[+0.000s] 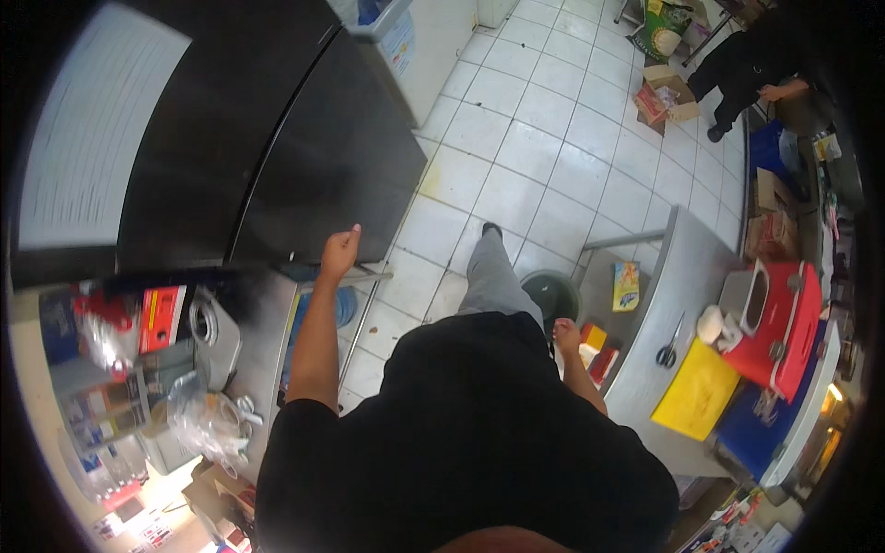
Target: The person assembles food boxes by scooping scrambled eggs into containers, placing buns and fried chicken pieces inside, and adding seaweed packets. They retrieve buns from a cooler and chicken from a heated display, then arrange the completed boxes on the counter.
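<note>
My left hand [340,251] is raised with its fingers curled, right against the lower corner of a tall black refrigerator [304,138], and I see nothing in it. My right hand [564,330] hangs low beside my body, close to a round dark bin [550,293] and the end of a steel table [678,276]. It looks empty, but whether its fingers are curled or apart is not visible. My dark shirt fills the lower middle of the view, and one grey trouser leg steps forward onto the white tiled floor [544,157].
Scissors [667,352], a yellow cutting board [698,387] and a red appliance [779,327] lie on the steel table. A steel counter [267,323] at left carries bags and packages. Far off, a person in black [751,60] stands near cardboard boxes [666,97].
</note>
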A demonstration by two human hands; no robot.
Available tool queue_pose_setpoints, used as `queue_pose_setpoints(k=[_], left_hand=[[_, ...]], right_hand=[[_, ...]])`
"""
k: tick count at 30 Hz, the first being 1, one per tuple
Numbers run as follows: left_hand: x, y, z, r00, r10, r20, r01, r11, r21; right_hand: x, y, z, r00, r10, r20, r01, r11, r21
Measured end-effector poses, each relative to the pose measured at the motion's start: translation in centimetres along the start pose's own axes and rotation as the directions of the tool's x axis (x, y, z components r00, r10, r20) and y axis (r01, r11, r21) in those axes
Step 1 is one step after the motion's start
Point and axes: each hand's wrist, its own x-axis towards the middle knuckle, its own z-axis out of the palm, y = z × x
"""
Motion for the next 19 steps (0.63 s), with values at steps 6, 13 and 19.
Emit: queue_pose_setpoints(k=[6, 13, 19], left_hand=[[8.7, -2.4, 6.2, 0.993, 0.041, -0.111, -0.052, 0.993, -0.104], [21.7, 9.7, 8.0, 0.943, -0.212, 0.257, 0.306, 0.856, -0.416], [42.6, 13.4, 11.3, 0.963, -0.125, 0.241, 0.220, 0.879, -0.423]], right_hand=[[19.6, -7.7, 1.2, 0.976, -0.207, 0.069, 0.218, 0.912, -0.347], [39.5, -47.4, 1.3, 0.888, -0.457, 0.047, 0.459, 0.888, -0.036], [55.4, -64.3, 7.1, 0.798, -0.586, 0.142, 0.591, 0.807, 0.007]])
